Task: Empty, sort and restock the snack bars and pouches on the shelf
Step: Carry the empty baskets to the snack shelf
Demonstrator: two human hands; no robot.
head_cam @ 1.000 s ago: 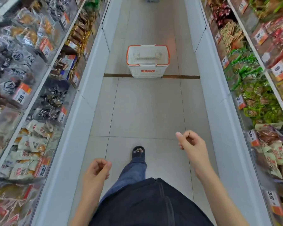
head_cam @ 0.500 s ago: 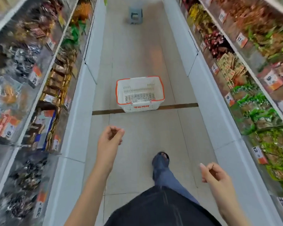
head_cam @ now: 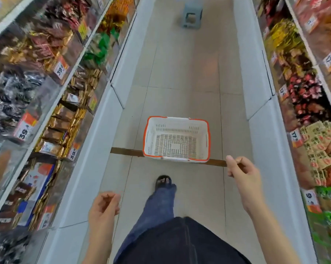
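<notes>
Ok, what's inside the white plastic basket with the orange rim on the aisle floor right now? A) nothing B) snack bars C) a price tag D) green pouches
A: the white plastic basket with the orange rim shows only its bare slotted bottom, and both the left hand and the right hand hold nothing.

— What colours do you see ahead?
— My white basket [head_cam: 177, 138] has an orange rim and slotted floor. A brown strip [head_cam: 126, 151] crosses pale tiles [head_cam: 183, 73].
— And nearer?
— Blue jeans [head_cam: 157, 206]; orange-and-white price tags [head_cam: 25, 128].
</notes>
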